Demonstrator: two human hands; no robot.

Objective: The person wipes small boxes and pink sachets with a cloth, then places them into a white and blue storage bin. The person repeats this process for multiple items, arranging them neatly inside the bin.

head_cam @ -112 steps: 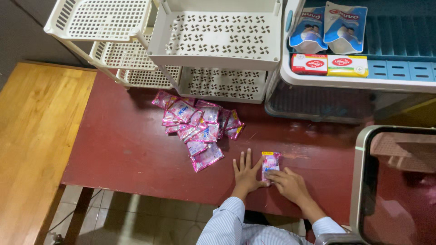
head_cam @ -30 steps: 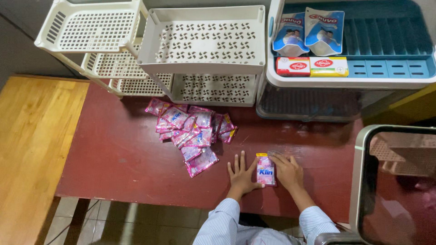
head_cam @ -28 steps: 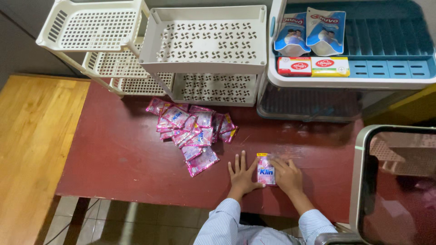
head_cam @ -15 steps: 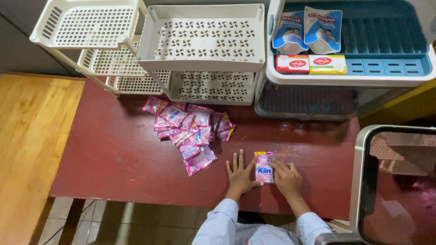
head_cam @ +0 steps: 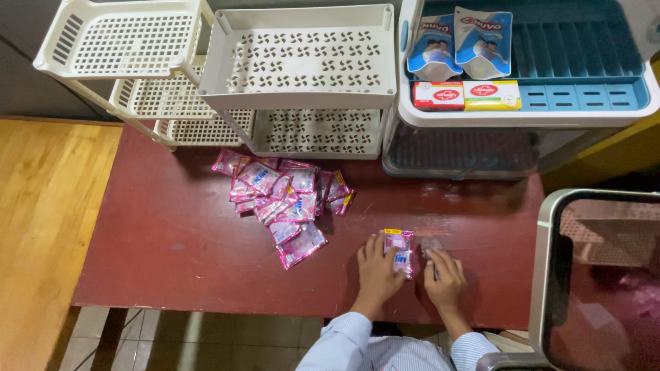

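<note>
Head camera, looking straight down at my hands on the dark red table (head_cam: 172,254). My left hand (head_cam: 377,269) lies flat, fingers spread, pressed against the left edge of a small pink sachet stack (head_cam: 399,251). My right hand (head_cam: 444,278) rests just right of it, fingers loosely curled, fingertips near the stack's right edge; whether they touch it I cannot tell. Neither hand is closed around anything. The stack sits on the table between the two hands, near the front edge. Well off to the upper left, a loose pile of pink sachets (head_cam: 282,199) lies scattered. Behind that pile stand white perforated tiered racks (head_cam: 302,62). To the right, a blue-and-white tray rack (head_cam: 584,103) carries two blue pouches (head_cam: 459,42) and two small soap boxes (head_cam: 467,95). Light wooden surface (head_cam: 41,227) at far left.
</note>
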